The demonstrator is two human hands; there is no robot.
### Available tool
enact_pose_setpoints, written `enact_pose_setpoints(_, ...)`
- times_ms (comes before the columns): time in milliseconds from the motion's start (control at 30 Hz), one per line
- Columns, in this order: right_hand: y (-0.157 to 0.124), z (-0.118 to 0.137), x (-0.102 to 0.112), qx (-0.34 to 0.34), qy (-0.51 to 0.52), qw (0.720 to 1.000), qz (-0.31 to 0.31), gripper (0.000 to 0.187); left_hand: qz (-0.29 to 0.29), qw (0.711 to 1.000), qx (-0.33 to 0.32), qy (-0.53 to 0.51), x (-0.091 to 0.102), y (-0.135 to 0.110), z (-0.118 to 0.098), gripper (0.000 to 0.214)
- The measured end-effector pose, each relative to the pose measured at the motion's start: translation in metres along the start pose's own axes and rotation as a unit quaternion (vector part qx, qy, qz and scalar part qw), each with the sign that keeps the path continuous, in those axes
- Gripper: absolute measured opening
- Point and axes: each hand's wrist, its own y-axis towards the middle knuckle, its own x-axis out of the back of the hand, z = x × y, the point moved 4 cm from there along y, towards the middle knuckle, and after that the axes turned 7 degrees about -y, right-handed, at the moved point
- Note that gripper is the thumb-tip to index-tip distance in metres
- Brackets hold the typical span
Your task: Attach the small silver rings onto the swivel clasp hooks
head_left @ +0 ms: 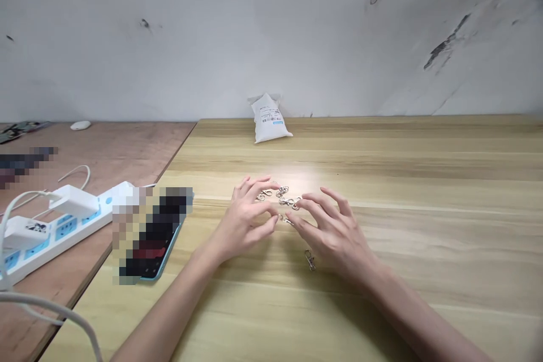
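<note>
Several small silver metal clasps lie in a loose cluster on the light wooden table. My left hand rests just left of them, its thumb and forefinger pinched on one clasp at about the cluster's near edge. From the right, my right hand meets it with fingers spread and its fingertips touching the same clasp. One more clasp lies alone on the table under my right palm.
A small white plastic bag stands at the table's back edge by the wall. A phone lies at the table's left edge. On the reddish side table to the left sits a white power strip with chargers and cables.
</note>
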Motion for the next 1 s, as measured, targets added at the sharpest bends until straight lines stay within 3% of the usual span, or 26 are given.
enact_pose_setpoints(100, 0.001, 0.000, 0.002, -0.019, 0.013, 1.000, -0.006, 0.028, -0.035, 0.995, 0.062, -0.067, -0.003, 0.000, 0.003, 0.014)
enact_pose_setpoints(200, 0.001, -0.002, 0.003, -0.026, 0.012, 1.000, -0.009, 0.027, 0.000, 0.988, 0.099, -0.118, -0.010, -0.001, 0.007, 0.015)
enact_pose_setpoints(333, 0.000, -0.007, 0.002, -0.018, 0.000, 1.000, 0.008, 0.028, 0.043, 0.989, 0.078, -0.122, -0.011, -0.002, 0.009, 0.013)
enact_pose_setpoints(433, -0.001, -0.007, 0.000, -0.006, -0.003, 1.000, 0.020, 0.032, 0.043, 0.993, 0.053, -0.098, -0.007, -0.002, 0.009, 0.020)
enact_pose_setpoints(633, -0.002, -0.009, -0.001, -0.010, 0.011, 1.000, 0.015, 0.028, 0.043, 0.996, 0.014, -0.082, -0.008, -0.002, 0.009, 0.015)
enact_pose_setpoints(1000, -0.001, -0.009, 0.003, -0.007, 0.051, 0.998, -0.023, 0.025, 0.059, 0.983, 0.071, -0.157, -0.007, -0.002, 0.008, 0.009)
